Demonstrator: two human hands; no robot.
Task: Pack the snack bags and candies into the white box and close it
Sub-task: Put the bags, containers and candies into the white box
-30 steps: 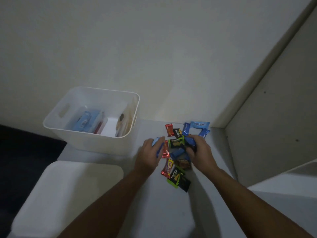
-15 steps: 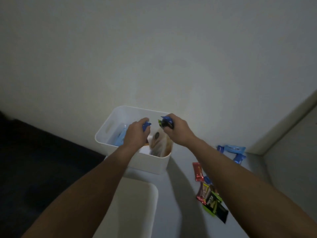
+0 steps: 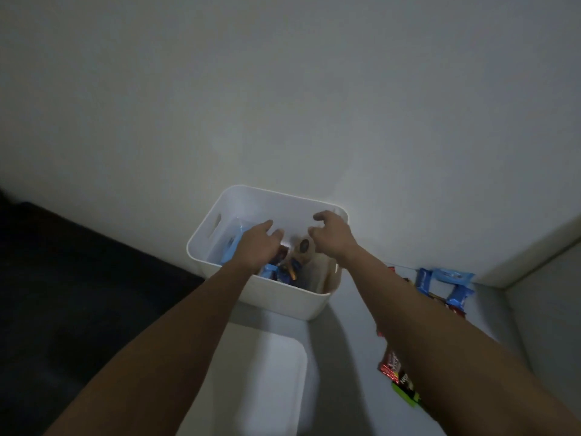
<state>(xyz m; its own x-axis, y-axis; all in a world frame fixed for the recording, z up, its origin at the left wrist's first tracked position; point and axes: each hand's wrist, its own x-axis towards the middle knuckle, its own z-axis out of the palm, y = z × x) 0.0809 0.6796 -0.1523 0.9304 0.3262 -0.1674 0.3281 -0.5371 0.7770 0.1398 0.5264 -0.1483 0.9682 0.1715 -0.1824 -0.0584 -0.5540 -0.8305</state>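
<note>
both hands over white box (image 3: 276,297), left hand (image 3: 256,245) and right hand (image 3: 330,232) empty, fingers loose, candies (image 3: 283,272) inside, lid (image 3: 261,379) beside, blue packets (image 3: 446,280) on table (image 3: 345,357)

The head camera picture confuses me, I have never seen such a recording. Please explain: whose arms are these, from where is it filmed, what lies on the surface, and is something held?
There is no machine here. A person wears a camera on the head, so you look down along their own two bare arms. The left hand and the right hand hover over the open white box, fingers loose, holding nothing. Inside the box lie blue and dark candies and a brownish snack bag. Its white lid lies nearer the person. On the right, blue snack packs and a red packet wait on the surface.
</note>
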